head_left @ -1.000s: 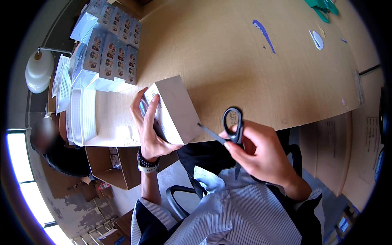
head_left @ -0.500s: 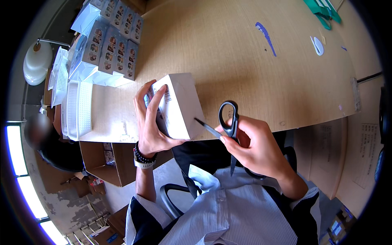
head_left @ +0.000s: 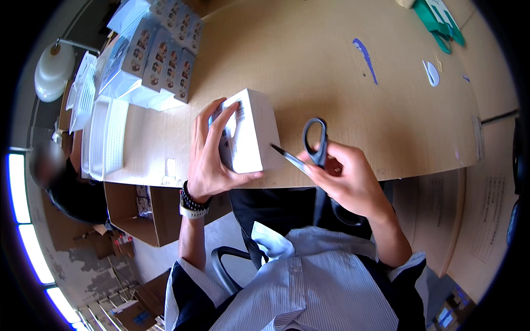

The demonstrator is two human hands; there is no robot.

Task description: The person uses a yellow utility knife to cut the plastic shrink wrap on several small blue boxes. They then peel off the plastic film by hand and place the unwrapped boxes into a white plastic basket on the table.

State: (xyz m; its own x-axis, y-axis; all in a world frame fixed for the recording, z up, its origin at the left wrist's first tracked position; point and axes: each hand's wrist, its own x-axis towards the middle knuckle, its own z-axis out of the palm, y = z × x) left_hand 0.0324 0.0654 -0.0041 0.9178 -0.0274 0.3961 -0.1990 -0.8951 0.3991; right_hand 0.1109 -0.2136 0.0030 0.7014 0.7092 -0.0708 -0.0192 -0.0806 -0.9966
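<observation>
From here the white carton (head_left: 255,133) looks light and stiff, its smooth card probably a bit slippery and prone to denting at the corners, so I'd grip it by opposite walls. It's at the near edge of the tan tabletop (head_left: 326,94), at two o'clock from the left hand (head_left: 210,163), whose spread fingers and thumb have hold of it. The right hand (head_left: 346,179) curls around black scissors (head_left: 319,159), blades apart, one tip pointing to ten o'clock at the carton; whether it touches, I can't tell
</observation>
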